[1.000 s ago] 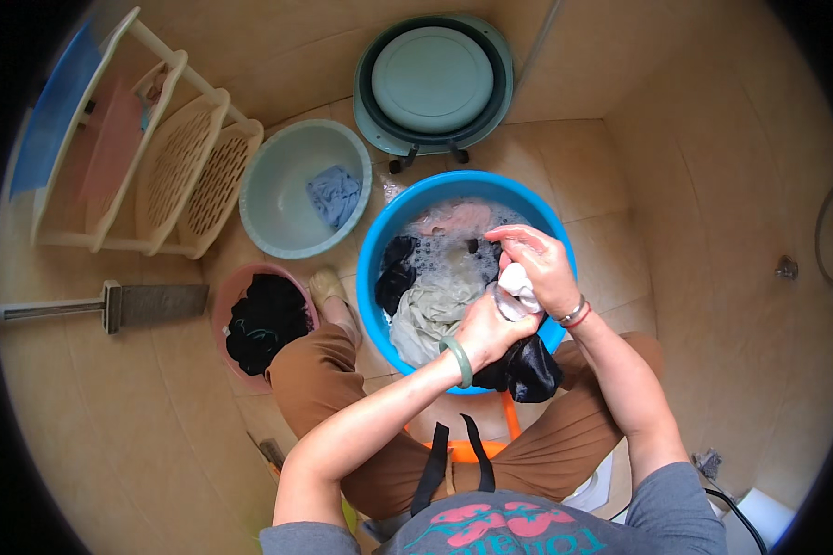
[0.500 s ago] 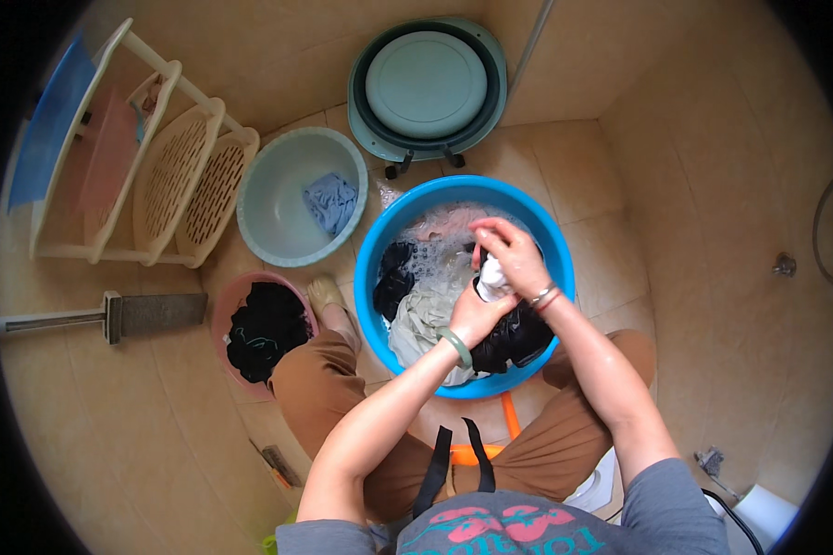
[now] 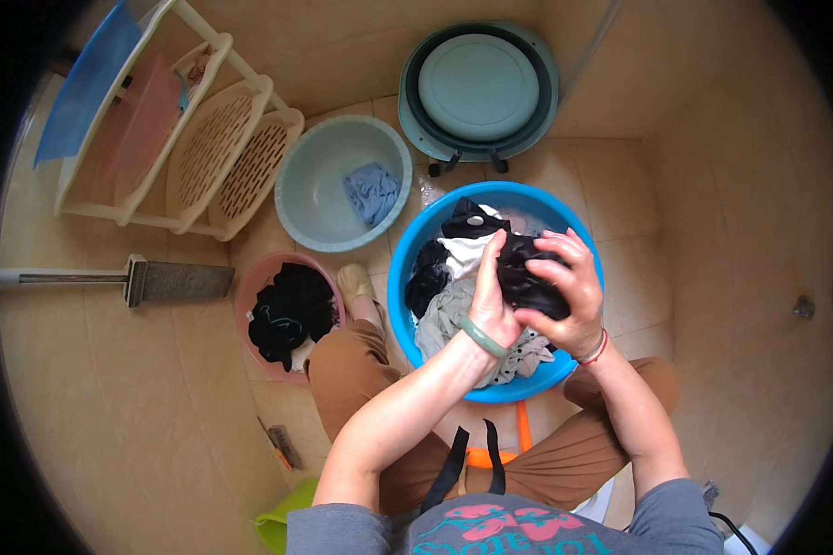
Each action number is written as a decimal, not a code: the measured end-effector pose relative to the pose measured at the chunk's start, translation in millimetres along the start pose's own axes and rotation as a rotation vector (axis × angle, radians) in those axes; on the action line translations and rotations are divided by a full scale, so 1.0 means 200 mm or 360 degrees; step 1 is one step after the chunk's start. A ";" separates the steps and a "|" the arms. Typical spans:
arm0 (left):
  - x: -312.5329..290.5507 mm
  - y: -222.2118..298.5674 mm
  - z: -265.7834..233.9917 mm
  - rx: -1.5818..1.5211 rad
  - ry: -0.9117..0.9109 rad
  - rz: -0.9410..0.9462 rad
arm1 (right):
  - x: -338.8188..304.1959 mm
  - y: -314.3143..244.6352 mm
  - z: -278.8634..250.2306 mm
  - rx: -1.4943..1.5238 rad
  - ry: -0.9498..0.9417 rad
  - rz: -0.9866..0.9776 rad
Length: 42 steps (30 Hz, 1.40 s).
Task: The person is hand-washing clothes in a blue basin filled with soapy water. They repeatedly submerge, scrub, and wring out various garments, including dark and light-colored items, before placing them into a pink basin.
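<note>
Wet laundry fills a blue tub (image 3: 400,319) in front of me. Between my hands, above the tub, is a bunched black garment (image 3: 530,282). My left hand (image 3: 492,301), with a green bangle at the wrist, presses against its left side with fingers stretched upward. Curved fingers of my right hand (image 3: 569,291) grip the other side. Under and around them lie a grey cloth (image 3: 446,314), a white cloth (image 3: 465,256) and a black piece with a white spot (image 3: 472,218). A dotted light cloth (image 3: 520,363) shows below my hands.
A pale basin (image 3: 310,222) with a blue cloth (image 3: 372,192) stands beyond the tub, left of a folded green basin (image 3: 478,88). At left are a pink basin (image 3: 250,347) of dark clothes (image 3: 292,310), a flat mop (image 3: 180,281) and a cream rack (image 3: 215,153).
The white cloth has left my hands and lies in the tub. The black garment has come up between them. The surroundings appear shifted rightward in the view.
</note>
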<state>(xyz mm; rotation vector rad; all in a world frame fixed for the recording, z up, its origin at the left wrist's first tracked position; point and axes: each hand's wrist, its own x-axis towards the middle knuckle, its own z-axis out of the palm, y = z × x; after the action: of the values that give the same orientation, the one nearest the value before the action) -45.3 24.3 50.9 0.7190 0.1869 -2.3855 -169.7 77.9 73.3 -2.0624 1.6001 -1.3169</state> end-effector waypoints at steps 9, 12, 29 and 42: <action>-0.03 -0.09 0.07 0.0818 0.0139 0.0911 | -0.01 0.05 0.16 0.1947 0.1052 0.1505; -0.04 -0.13 0.04 0.1210 0.0082 0.1015 | -0.07 0.07 0.18 0.2330 0.1108 0.1918; -0.07 -0.19 -0.34 0.2727 -0.1043 0.2152 | -0.24 0.20 0.07 0.1400 -0.0715 0.0794; 0.03 -0.09 -0.38 0.2601 -0.0317 0.1000 | -0.34 0.26 0.22 0.2287 0.0628 0.2320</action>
<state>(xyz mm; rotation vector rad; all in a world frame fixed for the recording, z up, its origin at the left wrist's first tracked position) -26.3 58.7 -16.6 0.9213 -1.9102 -1.5272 -170.9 101.5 -19.8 0.2556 1.0184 -1.3578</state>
